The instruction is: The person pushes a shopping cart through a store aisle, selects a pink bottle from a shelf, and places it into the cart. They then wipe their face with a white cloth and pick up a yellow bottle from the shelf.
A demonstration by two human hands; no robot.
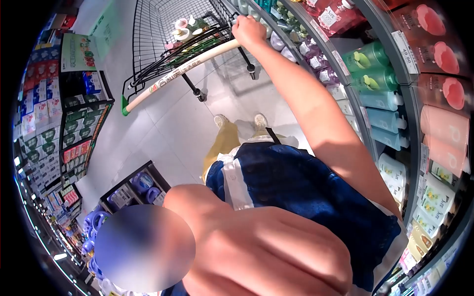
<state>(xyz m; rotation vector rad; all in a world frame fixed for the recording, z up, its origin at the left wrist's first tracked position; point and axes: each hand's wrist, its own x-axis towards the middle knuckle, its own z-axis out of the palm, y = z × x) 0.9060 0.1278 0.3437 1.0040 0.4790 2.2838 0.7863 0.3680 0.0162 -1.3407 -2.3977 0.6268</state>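
Observation:
My right hand (249, 30) is closed around the right end of the handle (185, 66) of a black wire shopping cart (150, 29). Inside the cart, toward its near side, lie a few small packaged items (190, 30), too small to name. Large and close to the camera, my left hand (269, 246) shows its back, with fingers bent and pressed together. What it holds, if anything, is hidden. A blurred oval covers the area to its left.
Shelves of pump bottles (370, 66) and pouches (387, 121) run close along the right. Stacked boxes fill a display (74, 121) on the left. A low dark stand (126, 185) with purple bottles is nearer. Pale tiled floor (163, 123) lies between.

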